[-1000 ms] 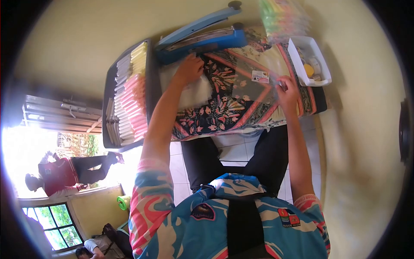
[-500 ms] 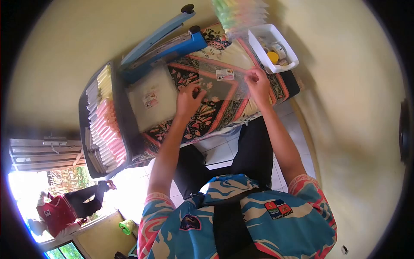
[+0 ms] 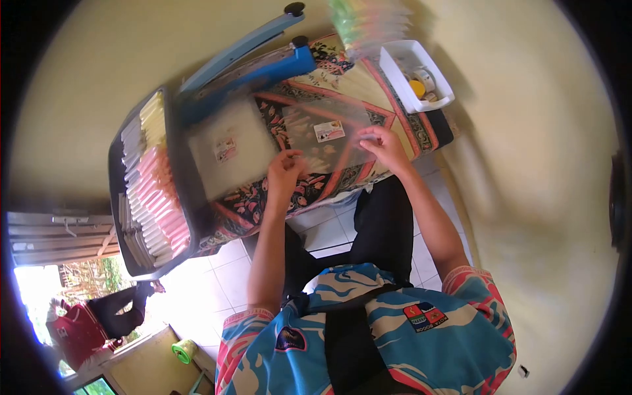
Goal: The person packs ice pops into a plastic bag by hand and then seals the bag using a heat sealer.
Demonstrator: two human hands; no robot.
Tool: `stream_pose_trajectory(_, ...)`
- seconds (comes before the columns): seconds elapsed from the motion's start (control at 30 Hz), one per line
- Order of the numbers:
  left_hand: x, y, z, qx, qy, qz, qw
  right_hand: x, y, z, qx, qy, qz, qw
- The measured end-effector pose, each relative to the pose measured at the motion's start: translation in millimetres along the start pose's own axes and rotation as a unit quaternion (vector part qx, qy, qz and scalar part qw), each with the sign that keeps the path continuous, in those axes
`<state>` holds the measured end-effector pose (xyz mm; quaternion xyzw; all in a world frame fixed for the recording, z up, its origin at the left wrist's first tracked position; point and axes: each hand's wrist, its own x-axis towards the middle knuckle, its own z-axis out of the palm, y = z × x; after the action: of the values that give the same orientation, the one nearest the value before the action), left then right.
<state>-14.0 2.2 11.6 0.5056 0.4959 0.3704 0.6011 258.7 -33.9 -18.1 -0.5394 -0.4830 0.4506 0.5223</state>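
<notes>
A clear plastic bag [image 3: 316, 148] with a small printed label [image 3: 329, 131] lies between my hands over the patterned cloth. My left hand [image 3: 285, 172] has its fingers closed on the bag's lower left edge. At the right edge, my right hand [image 3: 383, 149] pinches the bag between thumb and fingers. Left of my left hand rests a stack of clear bags [image 3: 234, 151], with a similar label [image 3: 225, 149] on top.
A dark tray [image 3: 118, 197] of filled pink, white and yellow packets stands at the left. Behind is a blue sealer [image 3: 263, 72] with a raised arm. A white bin [image 3: 388, 69] holds tape. A person in red [image 3: 76, 332] is at lower left.
Both hands and the labelled bag have shifted slightly down and left. The view has also shifted a little, and the person at lower left appears lower.
</notes>
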Motion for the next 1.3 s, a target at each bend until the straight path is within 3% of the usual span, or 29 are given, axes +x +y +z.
stream_pose_trajectory(0.03, -6.4, 0.8, -2.2, -0.031, -0.011, -0.037, 0.999, -1.5, -0.7, 4.2, -0.02, -0.02, 0.001, 1.0)
stream_pose_trajectory(0.13, -16.3, -0.8, -6.0, -0.053, 0.018, -0.072, 0.996, -9.9, -21.9, 21.4, -0.199, 0.177, -0.179, 0.947)
stream_pose_trajectory(0.17, -13.9, -7.9, -8.0, -0.077, 0.01, -0.031, 0.997, -17.1, -42.9, 24.1, -0.35, 0.255, -0.296, 0.851)
stream_pose_trajectory(0.27, -11.3, -7.4, -2.4, -0.08, 0.037, 0.023, 0.996, -53.2, -53.8, 55.9, -0.243, 0.114, -0.282, 0.921)
stream_pose_trajectory(0.33, -10.9, -5.7, 3.1, -0.088, 0.047, 0.014, 0.995, -66.4, -49.3, 75.6, -0.288, 0.038, -0.299, 0.909)
stream_pose_trajectory(0.47, -19.5, 6.1, 13.1, -0.042, 0.065, 0.003, 0.997, -50.6, -43.7, 76.4, -0.354, 0.07, -0.296, 0.884)
stream_pose_trajectory(0.57, -23.0, 5.1, 6.1, -0.018, 0.06, 0.018, 0.998, -45.1, -46.7, 71.4, -0.239, 0.02, -0.196, 0.951)
stream_pose_trajectory(0.6, -21.7, 2.0, 6.0, 0.027, 0.082, 0.072, 0.994, -43.0, -50.4, 70.0, -0.186, 0.009, -0.158, 0.97)
stream_pose_trajectory(0.67, -20.4, -6.4, 7.1, 0.116, 0.121, 0.176, 0.97, -41.2, -52.9, 70.3, -0.236, 0.014, -0.231, 0.944)
stream_pose_trajectory(0.73, -30.5, 16.5, 16.9, 0.278, 0.174, 0.337, 0.882, -42.3, -46.6, 71.1, -0.291, -0.001, -0.281, 0.915)
stream_pose_trajectory(0.8, -36.5, 23.5, 25.3, 0.365, 0.162, 0.414, 0.818, -49.8, -38.4, 72.5, -0.31, -0.032, -0.282, 0.907)
stream_pose_trajectory(0.97, -28.8, 6.0, 29.8, 0.396, 0.033, 0.401, 0.825, -54.1, -34.2, 52.7, -0.339, -0.021, -0.327, 0.882)
stream_pose_trajectory(1.07, -28.4, 6.0, 33.5, 0.398, 0.02, 0.403, 0.824, -57.9, -41.4, 41.2, -0.373, 0.03, -0.32, 0.871)
stream_pose_trajectory(1.13, -27.5, 8.7, 40.4, 0.367, 0.054, 0.398, 0.839, -63.6, -56.7, 44.7, -0.409, 0.094, -0.335, 0.844)
stream_pose_trajectory(1.27, -32.4, 26.3, 55.7, 0.336, 0.125, 0.412, 0.837, -81.8, -63.3, 64.0, -0.327, 0.03, -0.398, 0.857)
stream_pose_trajectory(1.3, -35.0, 26.4, 58.8, 0.328, 0.139, 0.413, 0.838, -82.6, -60.1, 71.1, -0.329, 0.027, -0.364, 0.871)
